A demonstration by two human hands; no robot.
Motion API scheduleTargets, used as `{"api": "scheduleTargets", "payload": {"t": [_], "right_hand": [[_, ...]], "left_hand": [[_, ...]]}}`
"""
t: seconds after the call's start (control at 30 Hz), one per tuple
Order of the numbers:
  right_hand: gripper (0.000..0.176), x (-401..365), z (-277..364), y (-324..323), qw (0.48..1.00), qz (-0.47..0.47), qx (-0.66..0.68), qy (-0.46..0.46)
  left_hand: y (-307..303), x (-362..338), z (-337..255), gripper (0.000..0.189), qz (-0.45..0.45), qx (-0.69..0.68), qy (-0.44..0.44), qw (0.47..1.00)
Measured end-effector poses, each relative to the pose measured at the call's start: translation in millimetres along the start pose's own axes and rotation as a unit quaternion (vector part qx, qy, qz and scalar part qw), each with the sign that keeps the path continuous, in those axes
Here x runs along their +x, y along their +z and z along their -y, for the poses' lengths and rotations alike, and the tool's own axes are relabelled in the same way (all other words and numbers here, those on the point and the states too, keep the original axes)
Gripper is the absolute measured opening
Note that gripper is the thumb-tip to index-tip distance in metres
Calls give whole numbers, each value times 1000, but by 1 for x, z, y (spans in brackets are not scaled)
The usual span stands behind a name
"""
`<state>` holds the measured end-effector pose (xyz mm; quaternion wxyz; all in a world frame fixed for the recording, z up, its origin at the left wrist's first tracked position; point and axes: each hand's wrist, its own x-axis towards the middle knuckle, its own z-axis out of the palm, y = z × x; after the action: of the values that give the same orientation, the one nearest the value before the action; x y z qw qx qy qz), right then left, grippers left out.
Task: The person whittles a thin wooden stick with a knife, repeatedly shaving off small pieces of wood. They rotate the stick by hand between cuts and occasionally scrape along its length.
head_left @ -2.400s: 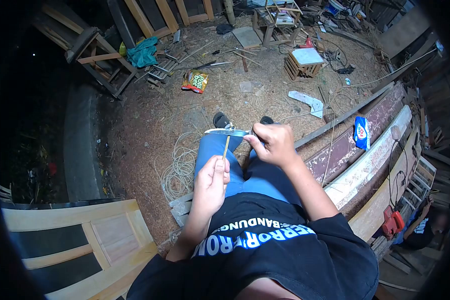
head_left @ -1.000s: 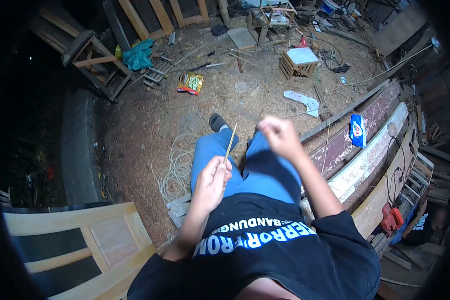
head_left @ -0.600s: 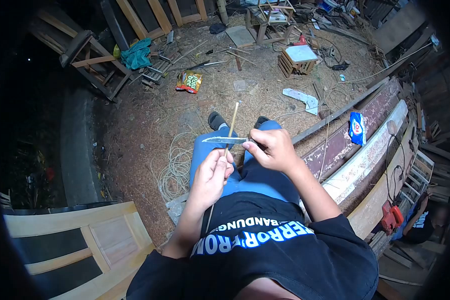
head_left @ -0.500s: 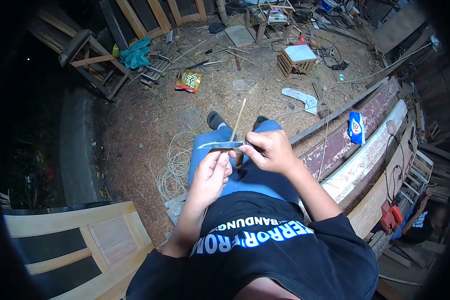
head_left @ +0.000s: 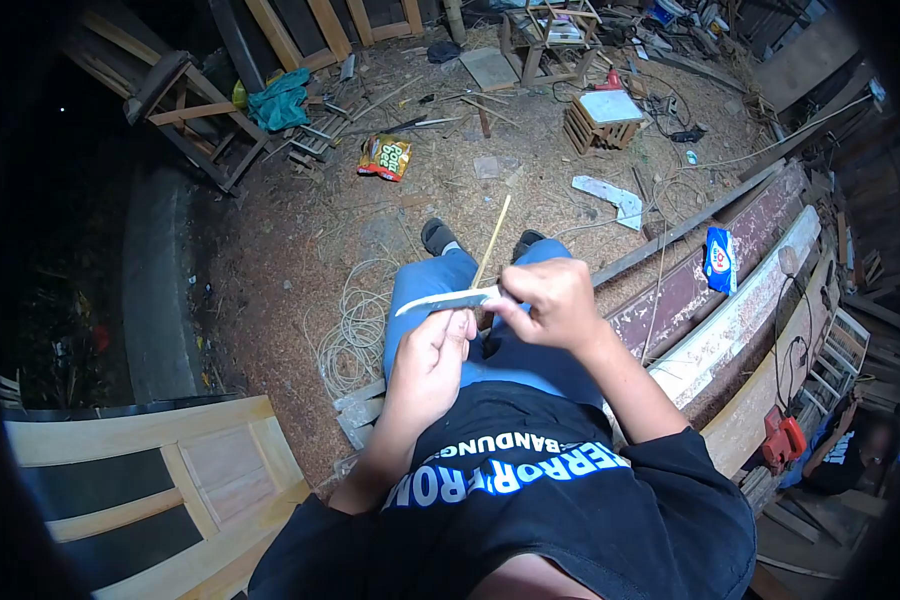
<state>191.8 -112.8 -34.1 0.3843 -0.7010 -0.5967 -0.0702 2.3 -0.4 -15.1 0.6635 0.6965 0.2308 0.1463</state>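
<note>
Sawdust and wood scraps cover the ground (head_left: 270, 300), with a low concrete curb (head_left: 158, 290) along its left edge and a panelled wooden door (head_left: 170, 480) at its near left corner. The person sits with both knees forward in blue trousers (head_left: 420, 290), and over the lap the left hand (head_left: 432, 365) has its fingers closed around a thin wooden stick (head_left: 494, 236). The stick slants up and away to the right, its far end free and its near end hidden by the hand and blade. The right hand (head_left: 552, 302) has its fingers curled shut on the handle of a knife (head_left: 445, 300), whose blade points left and lies across the stick, just above the left fingers; whether the edge touches the wood is hard to tell.

Coiled cord (head_left: 355, 325) lies left of the legs. Farther off are a yellow and red snack bag (head_left: 384, 158) and a slatted wooden crate (head_left: 602, 122) with a pale top. Along the right side, a blue packet (head_left: 720, 260) rests on long weathered boards (head_left: 715, 350), near a red power tool (head_left: 784, 440). Another person (head_left: 845, 455) is at the lower right.
</note>
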Motion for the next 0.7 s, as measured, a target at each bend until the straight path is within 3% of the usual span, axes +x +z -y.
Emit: {"api": "scheduleTargets", "payload": {"t": [0.03,0.07,0.1,0.23,0.3,0.33,0.47,0.57,0.67,0.7], "right_hand": [[42,2,-3,0,1000,-19,-12,4],[44,4,-9,5,991,-78,56,89],[44,10,-26,-7,993,-59,-27,103],[45,6,-16,0,995,-28,7,98],[42,-2,4,12,997,45,57,2],[42,-3,6,16,997,48,66,11],[40,-3,2,9,995,76,63,16],[40,-1,2,9,995,72,63,-2],[41,4,-3,2,998,50,24,-43],[43,8,-7,0,1000,7,28,-5]], "left_hand": [[-1,-4,-2,28,-4,-9,-12,1000],[-3,-7,-3,28,-5,-4,-29,1000],[-6,-10,-4,28,-5,1,-45,999],[-8,-10,10,26,0,-4,-45,999],[-7,-6,9,24,5,-94,-93,991],[-6,-5,9,24,7,-139,-119,983],[-11,-3,7,22,32,-132,-120,983],[-9,-2,32,22,28,-32,0,999],[-4,-7,6,22,13,-12,-42,999],[-6,-9,6,22,18,-23,-37,999]]}}
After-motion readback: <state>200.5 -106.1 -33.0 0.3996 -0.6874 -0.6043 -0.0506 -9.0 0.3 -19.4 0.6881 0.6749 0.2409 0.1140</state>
